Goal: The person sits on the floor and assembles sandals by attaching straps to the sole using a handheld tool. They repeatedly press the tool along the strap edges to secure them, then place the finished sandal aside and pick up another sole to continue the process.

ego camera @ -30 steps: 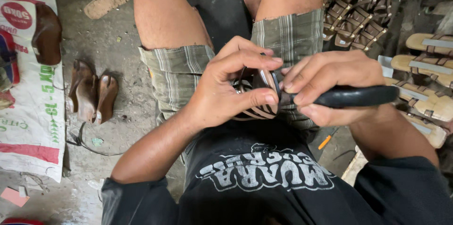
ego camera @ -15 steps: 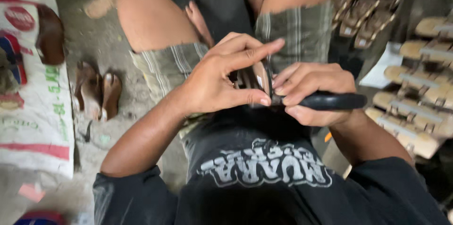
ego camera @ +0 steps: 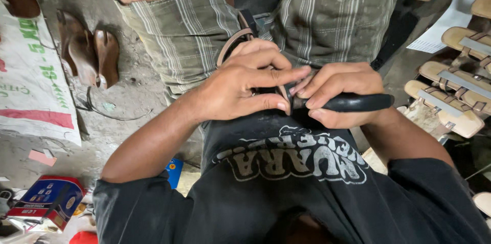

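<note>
Over the lap, a brown sandal strap (ego camera: 232,44) is pinched flat by the left hand (ego camera: 245,88), seemingly to steady it; a black-handled tool (ego camera: 353,103) is gripped by the right hand (ego camera: 335,90), its tip against the pinched piece; finished sandals (ego camera: 450,90) are lined alongside.

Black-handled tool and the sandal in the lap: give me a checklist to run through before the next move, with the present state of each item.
1. Right hand gripping the black-handled tool firmly: ok, fingers wrap the handle.
2. Left hand steadying the sandal: ok, it presses down on the work in the lap.
3. Left fingertips clear of the tool's working end: not ok, they sit right beside it.
4. Tool tip visible: cannot tell, both hands hide it.
5. Sandal resting stably on the plaid shorts: ok, wedged between the thighs.
6. Finished sandals within reach on the right: ok.
</note>
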The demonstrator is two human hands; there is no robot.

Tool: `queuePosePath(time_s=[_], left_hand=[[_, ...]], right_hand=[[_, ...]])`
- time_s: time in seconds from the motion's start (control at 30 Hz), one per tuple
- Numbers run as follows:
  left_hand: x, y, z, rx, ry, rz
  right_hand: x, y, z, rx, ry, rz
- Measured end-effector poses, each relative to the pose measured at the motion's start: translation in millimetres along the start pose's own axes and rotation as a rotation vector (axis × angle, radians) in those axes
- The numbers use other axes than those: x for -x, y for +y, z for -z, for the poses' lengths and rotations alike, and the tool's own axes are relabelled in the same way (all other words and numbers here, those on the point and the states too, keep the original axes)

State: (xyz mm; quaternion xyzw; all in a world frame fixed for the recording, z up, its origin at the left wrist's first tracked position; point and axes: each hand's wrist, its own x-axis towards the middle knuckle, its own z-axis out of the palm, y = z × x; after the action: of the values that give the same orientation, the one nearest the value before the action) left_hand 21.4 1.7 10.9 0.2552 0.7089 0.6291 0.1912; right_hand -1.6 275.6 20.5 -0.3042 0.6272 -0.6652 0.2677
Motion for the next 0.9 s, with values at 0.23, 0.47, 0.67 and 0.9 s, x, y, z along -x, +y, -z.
queuePosePath(time_s=[0.23,0.47,0.67,0.9], left_hand=[[4.4,0.1,-11.2,-0.054,-0.016,0.001],[6.4,-5.6,-16.3,-0.058,-0.036,-0.03],[-2.9,8.6,-16.4,-0.029,0.084,0.089],[-14.9,8.7,-32.1,-0.219,0.482,0.137]], right_hand=[[7.0,4.8,1.1,0.024,-0.059,0.048],[8.1,-7.0,2.9,-0.05,-0.077,-0.176],[-14.6,-45.1,15.6,0.33,-0.068,-0.142],[11.8,-15.4,-0.9,0.703,0.232,-0.048]])
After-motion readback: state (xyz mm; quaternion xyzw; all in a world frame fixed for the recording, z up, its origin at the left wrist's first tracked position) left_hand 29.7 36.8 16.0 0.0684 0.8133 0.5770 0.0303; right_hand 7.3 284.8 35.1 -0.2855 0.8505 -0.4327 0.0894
